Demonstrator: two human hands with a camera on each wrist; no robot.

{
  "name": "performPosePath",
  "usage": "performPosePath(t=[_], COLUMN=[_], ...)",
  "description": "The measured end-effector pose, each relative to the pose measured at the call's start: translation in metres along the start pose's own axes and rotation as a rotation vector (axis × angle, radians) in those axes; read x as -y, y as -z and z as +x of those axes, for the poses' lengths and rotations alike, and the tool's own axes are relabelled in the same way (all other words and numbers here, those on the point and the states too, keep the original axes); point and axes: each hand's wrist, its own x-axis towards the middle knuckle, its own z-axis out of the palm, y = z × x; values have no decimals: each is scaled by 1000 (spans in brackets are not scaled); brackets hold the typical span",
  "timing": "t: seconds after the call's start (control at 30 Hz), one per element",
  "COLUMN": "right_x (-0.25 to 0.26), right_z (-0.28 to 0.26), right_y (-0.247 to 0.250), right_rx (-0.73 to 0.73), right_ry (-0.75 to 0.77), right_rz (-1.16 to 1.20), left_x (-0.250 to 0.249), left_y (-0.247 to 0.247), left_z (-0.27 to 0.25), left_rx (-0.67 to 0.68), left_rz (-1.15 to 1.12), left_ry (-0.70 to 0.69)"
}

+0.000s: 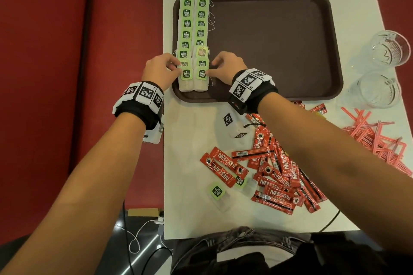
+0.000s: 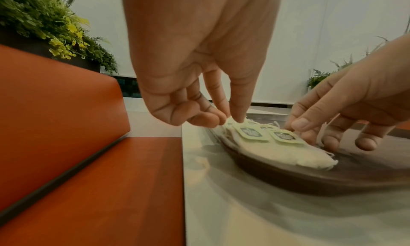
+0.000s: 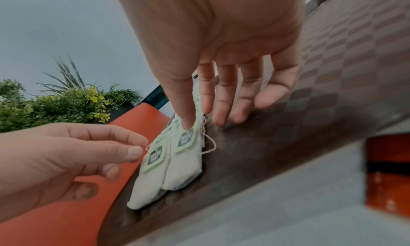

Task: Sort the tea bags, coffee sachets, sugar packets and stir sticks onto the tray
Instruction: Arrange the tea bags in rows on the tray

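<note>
Presently: tea bags (image 1: 193,38), two overlapping rows, left end of tray (image 1: 274,51). Left hand (image 1: 161,69) and right hand (image 1: 228,65) flank nearest pair, fingers relaxed, touching edges, clamping nothing. Risk: sideways nudge skews rows; loose strings (image 3: 208,144) snag fingers. Coffee sachets (image 1: 279,169), stir sticks (image 1: 375,138) unsorted on table.

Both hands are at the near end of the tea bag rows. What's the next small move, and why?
Probably lift the right hand away and reach for the loose tea bag on the table. Two neat rows of tea bags already fill the tray's left side, while that one lies beside the coffee sachets, unsorted.
</note>
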Motion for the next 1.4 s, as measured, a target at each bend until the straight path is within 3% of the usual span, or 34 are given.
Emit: performPosePath(t=[0.1, 0.2, 0.3, 0.4, 0.53, 0.63, 0.8, 0.97, 1.07, 1.27, 1.4], right_x=[-2, -1, -6, -23, -51, -62, -65, -66, -70, -81, -85], right_z=[-19, -50, -87, -124, -164, -183, -197, -199, -197, -187, -179], right_y=[7, 13, 13, 5, -6, -17, -34, -43, -42, -32, -15], right_rx=[6, 100, 302, 515, 633, 603, 519, 409, 425, 503, 555], right_ry=[69, 179, 255, 237, 141, 178, 234, 228, 197, 103, 74], right_rz=[8, -34, -137, -308, -553, -851, -933, -878, -827, -699, -469], left_x=[-5, -14, -17, -14, -1, 8, 10, 11, 11, 11, 7], left_y=[0, -5, -16, -30, -51, -66, -79, -79, -77, -65, -55], left_z=[-13, -40, -77, -118, -167, -194, -214, -215, -210, -196, -188], left_rx=[-14, 71, 292, 538, 725, 720, 603, 612, 637, 664, 663], left_rz=[-22, -40, -2, 122, 294, 404, 349, 327, 261, -52, -324], left_ry=[-61, -147, -238, -267, -276, -227, -165, -145, -139, -63, -17])
